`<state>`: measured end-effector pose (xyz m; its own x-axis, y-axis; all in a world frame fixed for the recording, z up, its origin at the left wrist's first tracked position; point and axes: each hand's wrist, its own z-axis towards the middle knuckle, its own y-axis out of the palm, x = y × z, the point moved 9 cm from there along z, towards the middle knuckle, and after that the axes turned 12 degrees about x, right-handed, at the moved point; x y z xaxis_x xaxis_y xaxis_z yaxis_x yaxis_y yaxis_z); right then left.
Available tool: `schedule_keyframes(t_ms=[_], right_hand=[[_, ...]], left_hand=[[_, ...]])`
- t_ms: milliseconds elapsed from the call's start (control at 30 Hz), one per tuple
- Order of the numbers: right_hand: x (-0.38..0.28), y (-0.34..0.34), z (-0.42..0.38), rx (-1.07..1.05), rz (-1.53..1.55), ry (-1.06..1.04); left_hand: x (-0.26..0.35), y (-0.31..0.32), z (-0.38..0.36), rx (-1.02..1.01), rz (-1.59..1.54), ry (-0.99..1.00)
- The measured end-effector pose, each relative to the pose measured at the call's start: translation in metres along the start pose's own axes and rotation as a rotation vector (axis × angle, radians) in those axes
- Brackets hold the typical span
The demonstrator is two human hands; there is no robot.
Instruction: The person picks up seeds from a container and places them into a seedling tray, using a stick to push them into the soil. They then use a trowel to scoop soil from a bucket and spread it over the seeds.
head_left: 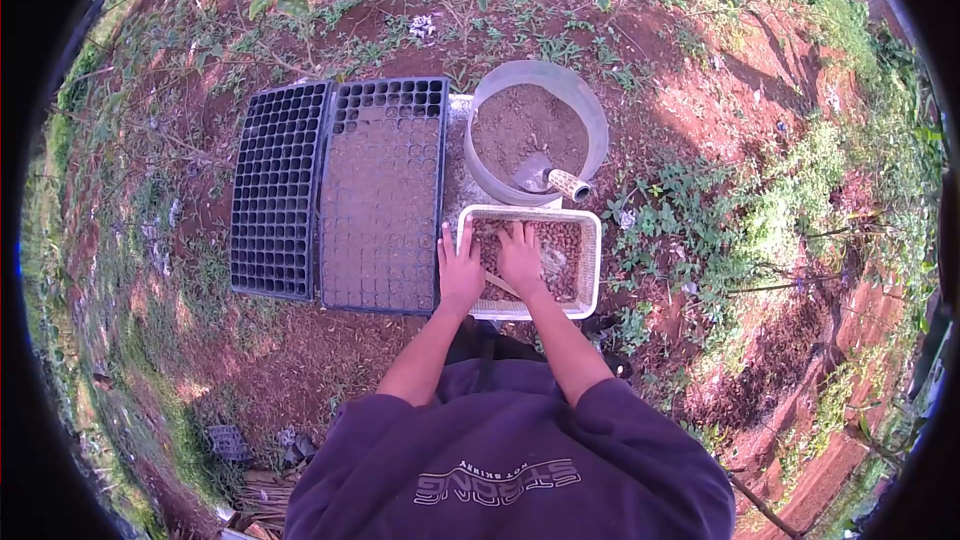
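Observation:
A white rectangular basket (590,270) holds reddish-brown pellets or seeds and a pale flat stick. My left hand (461,273) lies over its left rim, fingers apart and pointing away from me. Inside the basket, my right hand (519,258) reaches down into the pellets; its fingertips are partly hidden, and what they hold, if anything, cannot be made out. Just left of my left hand is a black seed tray (385,190) largely filled with brown soil, its top rows showing open cells.
An empty black seed tray (277,190) lies at the far left. Behind the basket stands a round translucent tub (598,130) of soil with a scoop (568,184) in it. Weeds and red earth surround everything. A small dark crate (228,442) sits at the lower left.

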<state>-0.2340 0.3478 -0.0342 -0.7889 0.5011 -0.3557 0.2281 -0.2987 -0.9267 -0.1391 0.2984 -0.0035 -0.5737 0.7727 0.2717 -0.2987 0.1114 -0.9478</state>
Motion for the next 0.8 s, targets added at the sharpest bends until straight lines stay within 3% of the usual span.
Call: schedule_keyframes(t_ms=[67, 800], right_hand=[[0.004, -0.007, -0.003, 0.105, 0.029, 0.051], [0.008, -0.009, -0.009, 0.158, -0.002, 0.057]], left_hand=[[0.000, 0.001, 0.000, -0.004, -0.001, -0.005], [-0.004, 0.008, -0.003, -0.032, -0.030, 0.007]])
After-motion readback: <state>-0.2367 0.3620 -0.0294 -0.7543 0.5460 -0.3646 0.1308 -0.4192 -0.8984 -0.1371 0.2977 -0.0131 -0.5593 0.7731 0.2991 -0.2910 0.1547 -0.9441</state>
